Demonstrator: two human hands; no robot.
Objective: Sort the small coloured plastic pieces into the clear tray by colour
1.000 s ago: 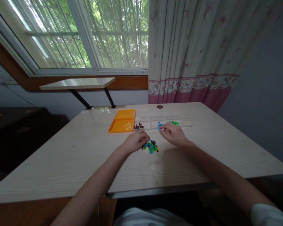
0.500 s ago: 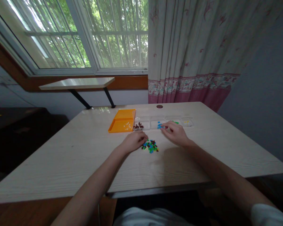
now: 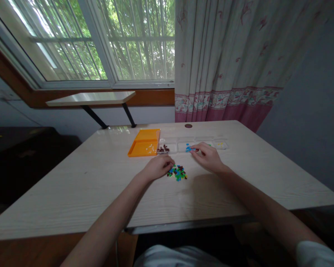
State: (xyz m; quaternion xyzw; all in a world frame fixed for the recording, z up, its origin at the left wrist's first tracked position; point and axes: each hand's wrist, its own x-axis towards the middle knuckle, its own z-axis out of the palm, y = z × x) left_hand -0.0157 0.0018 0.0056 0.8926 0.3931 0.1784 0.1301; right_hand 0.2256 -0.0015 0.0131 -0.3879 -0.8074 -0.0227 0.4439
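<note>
- Two bare hands of yours are at work over the counter (image 3: 86, 200). Your right hand (image 3: 207, 156) has its thumb and fingertips close together at the right side of the blue pieces (image 3: 187, 147) in the clear tray (image 3: 173, 146); whether anything is pinched there is too small to tell.
- Your left hand (image 3: 158, 167) lies curled at the left edge of the mixed pile (image 3: 178, 172), which sits on the counter on your side of the tray. Its fingertips are partly hidden, so you cannot tell whether they grip a piece.
- Your right hand covers part of the compartment with the green pieces (image 3: 210, 145). A piece released with that view blocked could land over the divider, among another colour.
- Your left hand is close enough to the mixed pile that a careless sweep could scatter it. A knuckle catching the tray's low wall might jolt the tray and jumble its contents.
- The mixed pile looks loose and shallow: tiny bits of green, blue and dark brown, with a little yellow. Their exact shapes are too small to make out.
- Farther out, brown pieces (image 3: 163, 149) fill part of the tray's left compartment, and yellow pieces (image 3: 220, 143) lie at its right end. Beyond them on the left, the open orange case (image 3: 147, 134) holds white pieces (image 3: 150, 148) in its near half.
</note>
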